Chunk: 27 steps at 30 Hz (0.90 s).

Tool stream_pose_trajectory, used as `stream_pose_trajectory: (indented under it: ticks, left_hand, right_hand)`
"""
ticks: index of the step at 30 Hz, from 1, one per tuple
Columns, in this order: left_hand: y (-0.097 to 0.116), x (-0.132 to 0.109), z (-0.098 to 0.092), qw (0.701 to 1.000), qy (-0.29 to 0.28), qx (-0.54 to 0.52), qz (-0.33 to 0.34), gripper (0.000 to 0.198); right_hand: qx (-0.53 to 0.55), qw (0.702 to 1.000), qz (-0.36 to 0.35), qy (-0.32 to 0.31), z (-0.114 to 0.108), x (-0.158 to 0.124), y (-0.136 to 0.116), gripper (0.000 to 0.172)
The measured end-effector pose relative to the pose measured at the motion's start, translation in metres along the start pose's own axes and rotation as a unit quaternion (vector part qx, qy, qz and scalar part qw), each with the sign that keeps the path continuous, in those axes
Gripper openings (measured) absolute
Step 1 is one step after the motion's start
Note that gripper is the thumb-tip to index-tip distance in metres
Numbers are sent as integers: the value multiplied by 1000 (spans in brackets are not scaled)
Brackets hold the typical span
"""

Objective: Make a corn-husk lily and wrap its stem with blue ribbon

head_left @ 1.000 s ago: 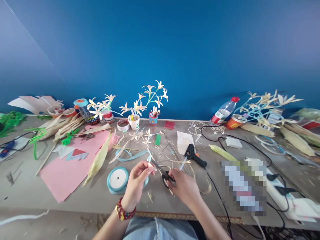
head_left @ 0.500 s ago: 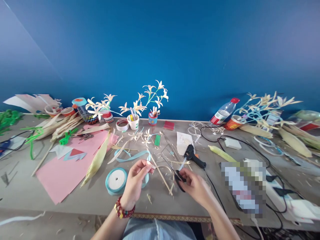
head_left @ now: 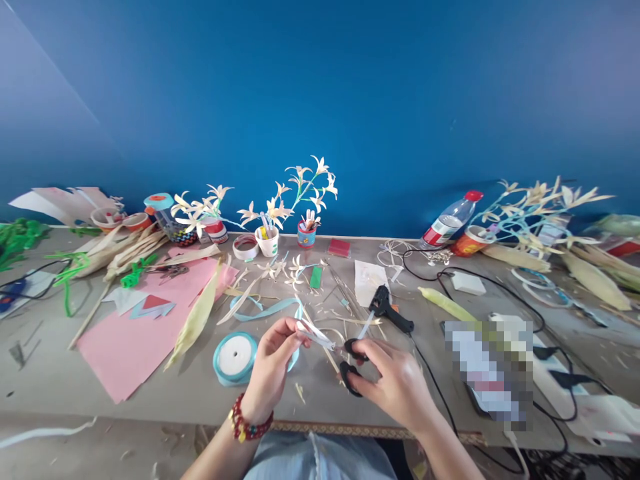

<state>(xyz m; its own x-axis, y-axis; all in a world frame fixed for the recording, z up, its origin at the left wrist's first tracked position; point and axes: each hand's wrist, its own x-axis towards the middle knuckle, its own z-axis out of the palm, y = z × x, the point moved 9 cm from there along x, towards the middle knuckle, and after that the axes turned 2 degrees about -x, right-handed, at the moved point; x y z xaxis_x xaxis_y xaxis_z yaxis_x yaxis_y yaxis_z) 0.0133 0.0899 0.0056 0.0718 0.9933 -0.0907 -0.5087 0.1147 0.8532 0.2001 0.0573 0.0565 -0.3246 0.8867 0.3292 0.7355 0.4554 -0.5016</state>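
Between thumb and fingertips, my left hand pinches a pale corn husk strip. Black-handled scissors are in my right hand, with thumb and fingers in the loops and the handles spread apart. The scissor blades point left, close to the strip; whether they touch it I cannot tell. Beside my left wrist lies a roll of light blue ribbon, and some of its ribbon passes behind my left hand. Just beyond my right hand rests a black glue gun.
Pink paper and a pale husk lie to the left. Husk flowers stand in a white cup at the back. To the right are a plastic bottle, a blurred-out phone, a power strip and black cables.
My right hand has turned and spread the scissor handles, bringing the blades to the pale strip. The strip in my left hand now points right and downward.
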Motion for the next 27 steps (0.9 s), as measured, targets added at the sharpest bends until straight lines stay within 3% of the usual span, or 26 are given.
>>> stream_pose_trajectory:
  ticks: [27]
  left_hand:
    - [-1,-4,4,1000,-19,-9,-12,15]
  right_hand:
    - [-11,1000,-3,-2,-1,2,-8,15]
